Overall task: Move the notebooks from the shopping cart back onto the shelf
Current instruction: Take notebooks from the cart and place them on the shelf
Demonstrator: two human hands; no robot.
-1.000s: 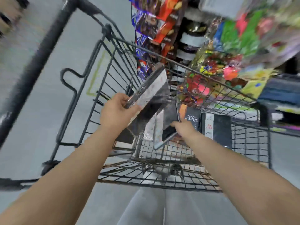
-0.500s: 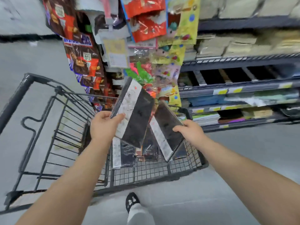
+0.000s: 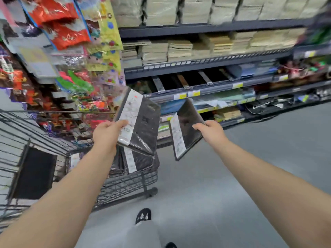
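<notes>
My left hand [image 3: 107, 132] grips a black wrapped notebook [image 3: 143, 122] with a white label strip, held above the corner of the wire shopping cart [image 3: 125, 187]. In my right hand [image 3: 211, 131] is a second black notebook [image 3: 186, 129], tilted, out over the floor and in front of the shelf [image 3: 206, 90]. More black notebooks [image 3: 141, 161] lie stacked in the cart's near right corner. One shelf level shows dark bays with dividers [image 3: 189, 80].
Hanging candy and snack bags [image 3: 75, 56] fill the rack left of the shelf, behind the cart. Stacks of tan paper goods [image 3: 197, 47] fill the upper shelves. Grey floor [image 3: 232, 176] stretches to the right. My shoe [image 3: 143, 215] is near the cart's wheel.
Both hands lifted the notebooks out of the cart and swung them right toward the shelf. The view turned from the cart to the shelving, and the right notebook is now past the cart's edge.
</notes>
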